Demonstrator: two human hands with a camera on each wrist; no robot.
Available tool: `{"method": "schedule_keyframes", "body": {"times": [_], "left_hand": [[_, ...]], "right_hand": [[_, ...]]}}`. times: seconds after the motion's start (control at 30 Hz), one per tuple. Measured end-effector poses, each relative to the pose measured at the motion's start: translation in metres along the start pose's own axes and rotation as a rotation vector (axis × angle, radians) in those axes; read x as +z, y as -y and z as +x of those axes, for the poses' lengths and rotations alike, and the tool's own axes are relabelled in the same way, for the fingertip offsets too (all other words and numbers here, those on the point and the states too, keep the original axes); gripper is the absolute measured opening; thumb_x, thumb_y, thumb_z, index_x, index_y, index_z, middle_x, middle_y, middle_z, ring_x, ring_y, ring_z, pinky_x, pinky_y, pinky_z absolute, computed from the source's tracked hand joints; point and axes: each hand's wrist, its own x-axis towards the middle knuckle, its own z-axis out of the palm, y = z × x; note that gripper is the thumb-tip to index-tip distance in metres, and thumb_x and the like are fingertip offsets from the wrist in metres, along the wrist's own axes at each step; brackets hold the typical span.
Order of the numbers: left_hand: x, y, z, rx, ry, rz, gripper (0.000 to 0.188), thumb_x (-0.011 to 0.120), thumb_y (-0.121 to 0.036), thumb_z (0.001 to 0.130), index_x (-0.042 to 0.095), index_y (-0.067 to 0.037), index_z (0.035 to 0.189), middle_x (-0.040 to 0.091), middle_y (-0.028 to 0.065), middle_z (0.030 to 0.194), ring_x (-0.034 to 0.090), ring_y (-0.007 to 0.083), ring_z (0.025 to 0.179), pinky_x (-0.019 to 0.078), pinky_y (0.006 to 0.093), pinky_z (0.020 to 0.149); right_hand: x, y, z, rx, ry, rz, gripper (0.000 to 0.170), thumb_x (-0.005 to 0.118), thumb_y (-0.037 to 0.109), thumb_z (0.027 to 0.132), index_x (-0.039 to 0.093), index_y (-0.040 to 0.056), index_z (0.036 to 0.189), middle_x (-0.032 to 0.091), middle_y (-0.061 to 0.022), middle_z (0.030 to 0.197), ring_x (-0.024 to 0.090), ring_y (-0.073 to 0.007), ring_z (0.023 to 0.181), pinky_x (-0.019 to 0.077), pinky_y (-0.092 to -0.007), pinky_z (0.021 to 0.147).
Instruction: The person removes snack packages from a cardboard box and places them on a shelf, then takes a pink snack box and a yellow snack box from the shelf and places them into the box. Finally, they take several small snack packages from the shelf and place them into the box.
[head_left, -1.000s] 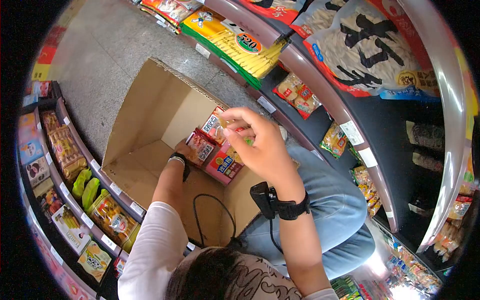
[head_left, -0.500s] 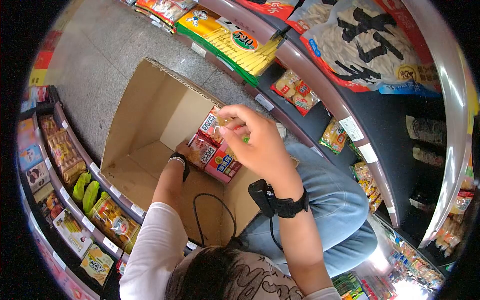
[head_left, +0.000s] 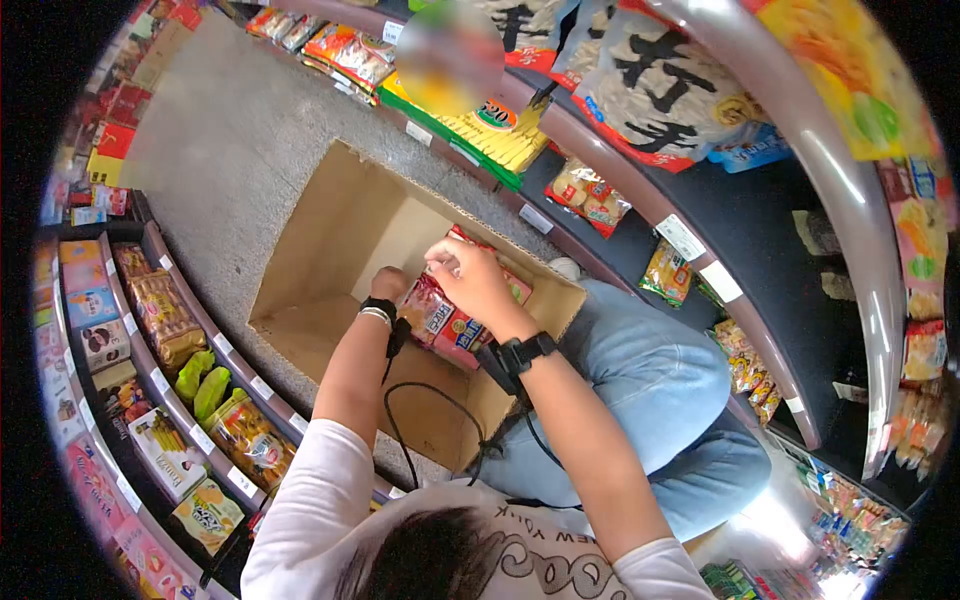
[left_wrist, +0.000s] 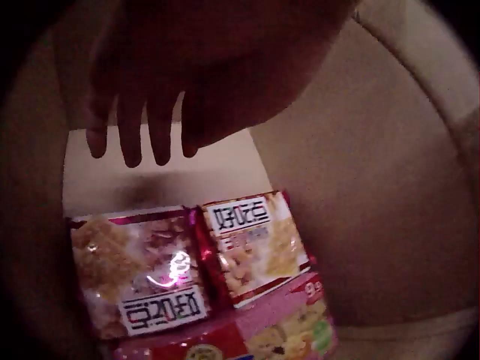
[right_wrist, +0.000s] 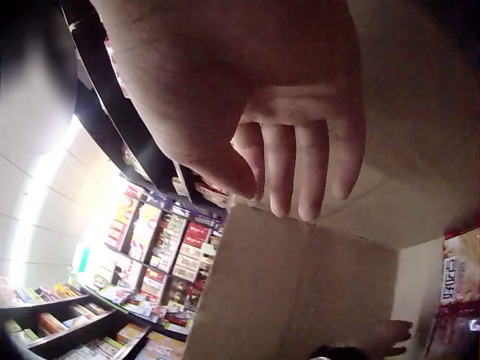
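A cardboard box point(head_left: 325, 225) stands open in front of the person. Inside lie two red biscuit packets point(left_wrist: 142, 274) side by side on a larger pink packet point(left_wrist: 296, 330). The left hand point(head_left: 388, 284) hangs inside the box beside the nearer red packet point(head_left: 430, 308); in the left wrist view its fingers hang loosely above the packets, holding nothing. Over the box's right part is the right hand point(head_left: 468, 278), partly covering the packets in the head view. Its fingers are loosely bent and hold nothing in the right wrist view.
Shelves with noodle packs point(head_left: 500, 135) and snack bags point(head_left: 590, 195) curve along the right. A low shelf of snacks point(head_left: 165, 310) runs along the left. A black cable point(head_left: 390, 430) loops over the box's near side. The person's bent knees point(head_left: 640, 350) are close to the box.
The left hand has come away from the red packet's edge. The right hand has moved lower over the box with its fingers more bent. The head view has shifted.
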Motion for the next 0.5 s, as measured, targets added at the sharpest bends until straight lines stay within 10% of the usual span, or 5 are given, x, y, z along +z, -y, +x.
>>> {"method": "schedule_keyframes", "body": {"times": [0.17,0.5], "left_hand": [[-0.150,-0.108,-0.063,-0.580,0.024,-0.974,0.023,0.051,-0.019,0.085,0.065,-0.011,0.101,0.067,0.0072,0.093,0.062,0.0195,0.076,0.0490,0.0373,0.066],[-0.297,-0.253,-0.154,-0.046,0.111,-1.120,0.018,0.054,-0.025,0.089,0.059,-0.011,0.099,0.058,-0.0009,0.082,0.055,0.0109,0.073,0.0458,0.0294,0.066]], "right_hand": [[-0.007,0.015,-0.023,-0.086,-0.063,-0.019,0.011,0.059,0.007,0.084,0.062,0.0019,0.093,0.068,-0.0107,0.084,0.066,-0.0180,0.077,0.0515,-0.0301,0.068],[-0.110,0.080,-0.143,-0.132,-0.225,0.515,0.016,0.055,0.007,0.092,0.056,-0.0011,0.105,0.063,-0.0080,0.100,0.061,-0.0135,0.094,0.0490,-0.0276,0.083]]}}
